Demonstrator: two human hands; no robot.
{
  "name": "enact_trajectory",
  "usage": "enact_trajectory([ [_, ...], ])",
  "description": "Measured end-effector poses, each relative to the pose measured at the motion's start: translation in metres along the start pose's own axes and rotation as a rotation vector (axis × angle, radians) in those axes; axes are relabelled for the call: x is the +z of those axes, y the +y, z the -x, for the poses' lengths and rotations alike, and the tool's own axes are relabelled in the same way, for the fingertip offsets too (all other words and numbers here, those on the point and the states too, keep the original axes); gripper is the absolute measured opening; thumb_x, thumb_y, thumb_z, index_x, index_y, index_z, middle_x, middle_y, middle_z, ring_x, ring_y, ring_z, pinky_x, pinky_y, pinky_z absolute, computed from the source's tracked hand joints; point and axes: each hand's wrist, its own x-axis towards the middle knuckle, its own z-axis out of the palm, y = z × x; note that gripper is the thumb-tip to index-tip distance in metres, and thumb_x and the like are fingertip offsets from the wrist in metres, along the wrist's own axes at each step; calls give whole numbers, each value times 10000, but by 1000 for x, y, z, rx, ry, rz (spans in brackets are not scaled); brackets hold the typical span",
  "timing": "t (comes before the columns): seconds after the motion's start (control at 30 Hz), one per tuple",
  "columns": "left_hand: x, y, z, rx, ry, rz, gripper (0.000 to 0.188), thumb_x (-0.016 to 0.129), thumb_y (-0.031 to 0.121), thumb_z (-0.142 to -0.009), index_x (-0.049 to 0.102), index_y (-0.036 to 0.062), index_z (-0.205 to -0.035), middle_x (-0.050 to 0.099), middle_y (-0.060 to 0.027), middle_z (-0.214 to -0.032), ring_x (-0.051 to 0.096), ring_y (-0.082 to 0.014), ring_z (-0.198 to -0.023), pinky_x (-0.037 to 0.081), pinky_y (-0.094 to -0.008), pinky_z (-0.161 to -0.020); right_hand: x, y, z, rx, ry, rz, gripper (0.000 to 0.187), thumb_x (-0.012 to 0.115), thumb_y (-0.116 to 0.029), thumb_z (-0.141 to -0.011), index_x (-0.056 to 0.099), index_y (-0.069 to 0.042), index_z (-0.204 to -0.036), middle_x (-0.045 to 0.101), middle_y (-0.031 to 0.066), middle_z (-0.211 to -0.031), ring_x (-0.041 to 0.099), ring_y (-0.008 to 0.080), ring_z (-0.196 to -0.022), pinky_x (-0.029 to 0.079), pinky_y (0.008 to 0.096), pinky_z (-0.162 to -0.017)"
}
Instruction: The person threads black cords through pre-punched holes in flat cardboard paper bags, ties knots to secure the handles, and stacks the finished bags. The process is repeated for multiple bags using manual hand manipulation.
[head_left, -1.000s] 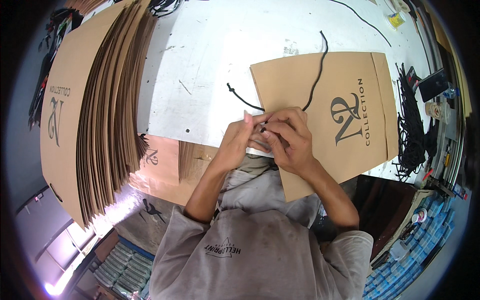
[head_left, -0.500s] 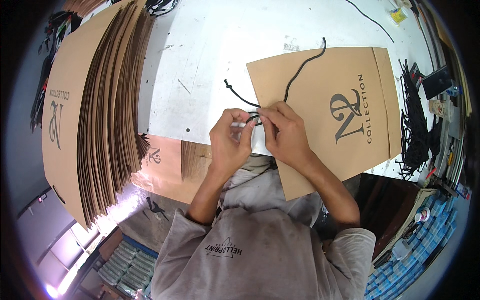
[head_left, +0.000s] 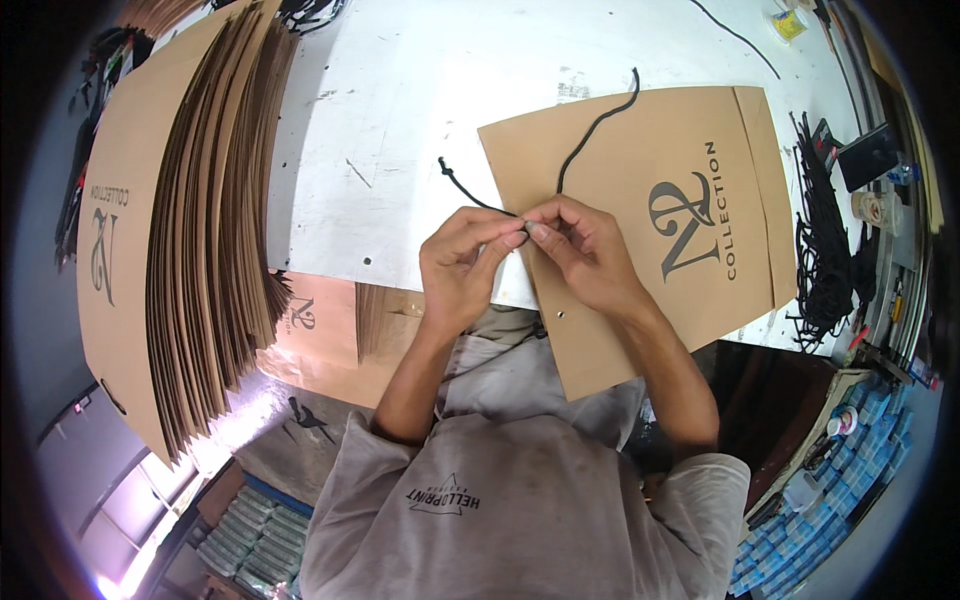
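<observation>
My left hand (head_left: 465, 255) and my right hand (head_left: 580, 245) meet at the top edge of a brown paper bag (head_left: 625, 300), fingertips pinched together on a black cord (head_left: 592, 135). One stretch of the cord runs up over the bag onto the white table. A shorter end with a knot (head_left: 445, 166) points up and left from my fingers. What the cord does between the fingertips is hidden by them. The bag lies flat, printed side up, and a small punched hole (head_left: 561, 314) shows near its edge below my right hand.
A thick stack of brown paper bags (head_left: 125, 220) stands on the left. More bags (head_left: 325, 320) lie below the table's near edge. On the right rest a bundle of black cords (head_left: 825, 260), a dark phone-like device (head_left: 867, 157) and a plastic cup (head_left: 872, 208). A yellow-and-white tub (head_left: 790, 25) sits at the far right.
The small cord loop that showed between my hands is now closed up under my pinched fingertips. The punched hole in the bag has come into sight. The view has shifted slightly.
</observation>
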Motion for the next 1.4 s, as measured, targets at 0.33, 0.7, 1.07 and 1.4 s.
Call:
enact_trajectory([
  [0.33, -28, 28, 12, -255, -107, 312, 177, 669, 114, -1033, 667, -56, -983, 747, -218, -1057, 726, -204, -886, 620, -336, -783, 12, 4, -8, -449, 11, 791, 102, 733, -6, -840, 684, -4, -930, 592, 96, -903, 661, 297, -816, 536, 421, -696],
  [0.7, -48, 27, 7, -3, 357, -471, 190, 768, 99, -959, 700, 2, -1107, 683, -2, -821, 566, -51, -674, 474, -223, -615, -73, -35, -85, -264, 534, 834, 433, 829, -342, -864, 736, 29, -1068, 722, 135, -919, 684, 277, -776, 527, 376, -676],
  [1.07, 27, 15, 31, -308, -42, -407, 197, 806, 85, -915, 687, -40, -1010, 733, -78, -757, 602, -52, -570, 444, -227, -504, -70, -21, -19, -341, 360, 404, 160, 710, -79, -950, 732, 32, -1063, 734, 162, -954, 694, 288, -878, 527, 323, -838],
  [1.4, 34, 16, 28, -384, -31, -157, 356, 751, 26, -935, 576, -40, -1237, 740, -95, -921, 634, -74, -653, 486, -238, -533, -41, -7, 93, -384, 100, 787, 136, 697, 8, -888, 653, -31, -1010, 639, 116, -958, 598, 330, -953, 413, 445, -952],
])
